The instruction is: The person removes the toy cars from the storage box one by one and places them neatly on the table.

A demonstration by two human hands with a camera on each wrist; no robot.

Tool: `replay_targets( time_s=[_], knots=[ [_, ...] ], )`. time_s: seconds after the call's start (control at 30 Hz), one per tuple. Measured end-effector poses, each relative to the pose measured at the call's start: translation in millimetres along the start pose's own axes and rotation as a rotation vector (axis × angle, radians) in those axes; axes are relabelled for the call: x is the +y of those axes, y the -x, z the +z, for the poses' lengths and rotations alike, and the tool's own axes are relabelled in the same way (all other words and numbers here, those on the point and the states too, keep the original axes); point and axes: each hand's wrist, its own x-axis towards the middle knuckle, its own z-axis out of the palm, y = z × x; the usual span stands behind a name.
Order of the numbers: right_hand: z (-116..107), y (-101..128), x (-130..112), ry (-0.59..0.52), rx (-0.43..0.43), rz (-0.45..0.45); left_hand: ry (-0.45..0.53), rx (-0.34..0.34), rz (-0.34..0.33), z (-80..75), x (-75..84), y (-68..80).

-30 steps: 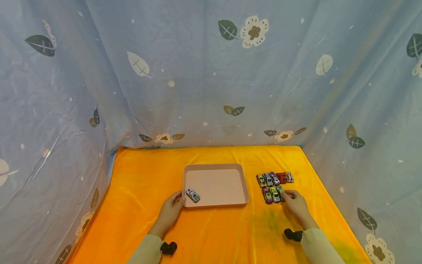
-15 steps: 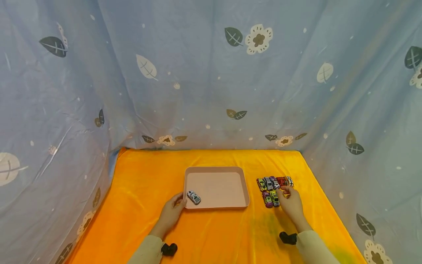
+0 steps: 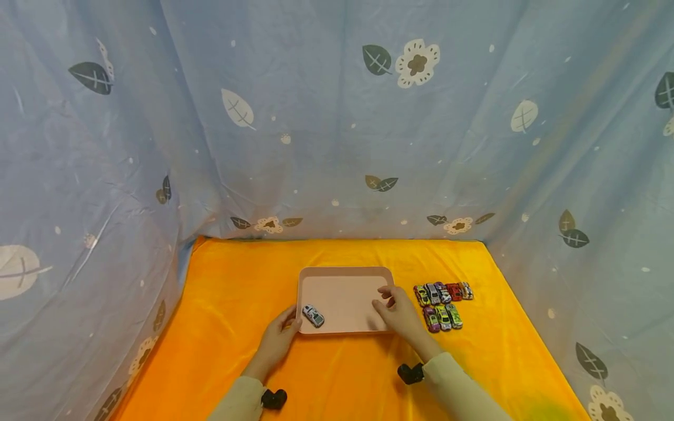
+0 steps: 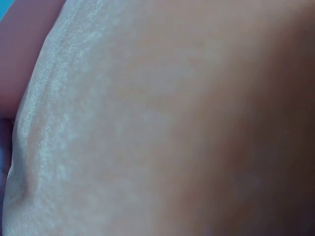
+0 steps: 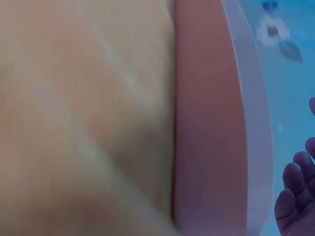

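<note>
A shallow pink tray (image 3: 344,298) lies on the yellow cloth, with a white-and-grey toy car (image 3: 313,316) slanted in its near left corner. My left hand (image 3: 276,339) holds the tray's left edge near that corner, thumb at the rim. Over the right part of the tray is my right hand (image 3: 401,316), fingers loosely bent and apart, with nothing seen between them. In the right wrist view its fingertips (image 5: 294,177) show beyond the tray wall. To its right stand a green toy car (image 3: 454,316), a yellow one (image 3: 443,317) and a purple one (image 3: 431,319), side by side.
Behind those three is a row of several more toy cars, among them a red one (image 3: 454,292) and a silver one (image 3: 433,293). Yellow cloth (image 3: 237,280) covers the table. A blue patterned curtain (image 3: 316,146) encloses the back and sides.
My right hand has left the green toy car, which now shows in the front row, and moved left over the tray. My left hand stays at the tray's edge.
</note>
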Motion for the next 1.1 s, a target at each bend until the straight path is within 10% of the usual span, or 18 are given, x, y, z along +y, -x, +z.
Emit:
replay_targets(
  time_s=[0.53,1.1],
  knots=[
    [81.8,-13.5,-51.3,-0.052,-0.307,-0.034,0.054,-0.014,0.055,-1.3,-3.8,-0.2],
    [112.9,-16.9,-47.3,0.031,-0.34,0.037,0.044,-0.018,0.048,-1.4,-4.8,-1.5]
  ],
)
